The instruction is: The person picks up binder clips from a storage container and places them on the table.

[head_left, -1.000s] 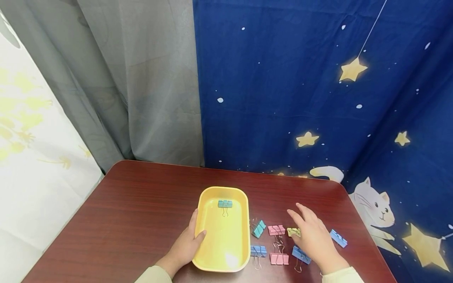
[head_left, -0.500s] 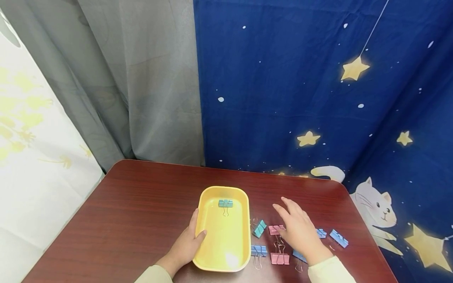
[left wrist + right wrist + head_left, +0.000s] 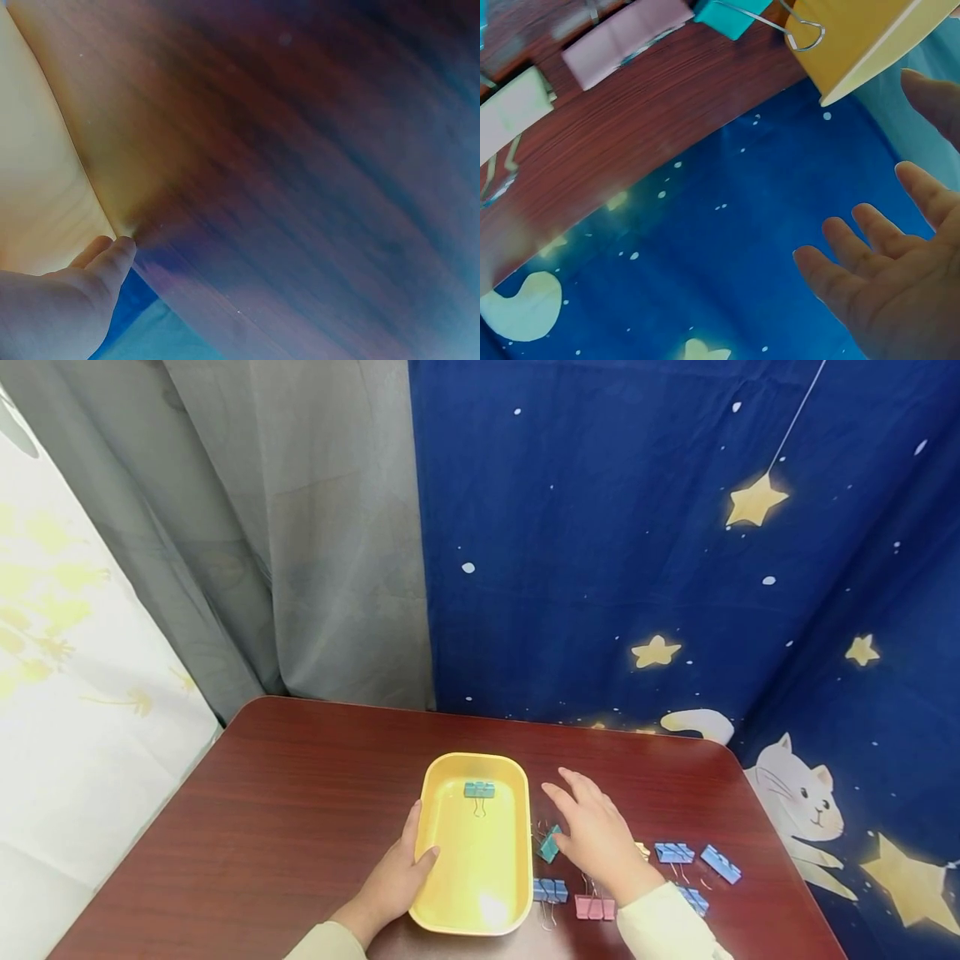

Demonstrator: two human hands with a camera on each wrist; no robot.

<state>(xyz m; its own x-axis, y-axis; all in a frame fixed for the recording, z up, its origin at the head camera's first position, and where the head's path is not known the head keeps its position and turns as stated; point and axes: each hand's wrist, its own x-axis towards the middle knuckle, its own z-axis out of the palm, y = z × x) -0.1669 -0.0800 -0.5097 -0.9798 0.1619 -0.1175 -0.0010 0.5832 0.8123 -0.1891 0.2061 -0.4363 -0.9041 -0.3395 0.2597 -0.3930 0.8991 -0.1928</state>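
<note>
My left hand [image 3: 392, 881] grips the left rim of a yellow tray [image 3: 472, 868], thumb over the edge and fingers along the outside. One teal binder clip [image 3: 479, 789] lies inside near the tray's far end. To the right, my right hand [image 3: 600, 839] hovers over the loose clips with fingers spread, holding nothing. Nearest its thumb is another teal binder clip [image 3: 551, 845], beside the tray's wall. A pink binder clip [image 3: 626, 41], hidden under the hand in the head view, shows in the right wrist view, with a pale yellow binder clip [image 3: 510, 109] beside it.
More binder clips lie right of the tray: a blue one [image 3: 550, 891] by its wall, a pink one [image 3: 595, 907] near the front, and several blue ones, including one [image 3: 722, 864] farthest right. Beyond the dark red table [image 3: 315, 793] hangs a blue curtain [image 3: 570, 568].
My right hand has moved left over the clips, from the yellow one toward the teal one by the tray. The left hand and tray have stayed in place.
</note>
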